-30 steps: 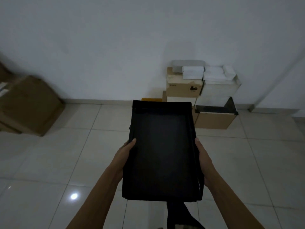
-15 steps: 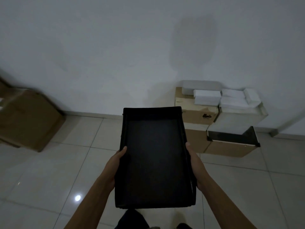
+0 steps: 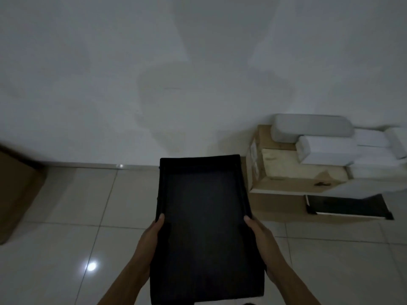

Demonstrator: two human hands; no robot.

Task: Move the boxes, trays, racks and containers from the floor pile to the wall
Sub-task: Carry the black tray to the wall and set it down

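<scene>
I carry a black rectangular tray (image 3: 203,221) flat in front of me, its long side pointing toward the wall. My left hand (image 3: 150,237) grips its left edge with the thumb over the rim. My right hand (image 3: 261,235) grips the right edge the same way. To the right, against the wall, stands a stack: cardboard boxes (image 3: 284,170), white boxes (image 3: 343,150), a grey container (image 3: 308,127) on top, and another black tray (image 3: 348,206) lower down. The far end of the tray I hold lies just left of that stack.
The white wall (image 3: 154,73) fills the upper view, with a baseboard along the tiled floor (image 3: 77,205). A large brown cardboard box (image 3: 17,190) sits at the left edge. Bare floor lies between that box and the stack.
I have come closer to the wall. The stack has shifted to the right and grown larger in view. Both hands keep the same hold on the tray.
</scene>
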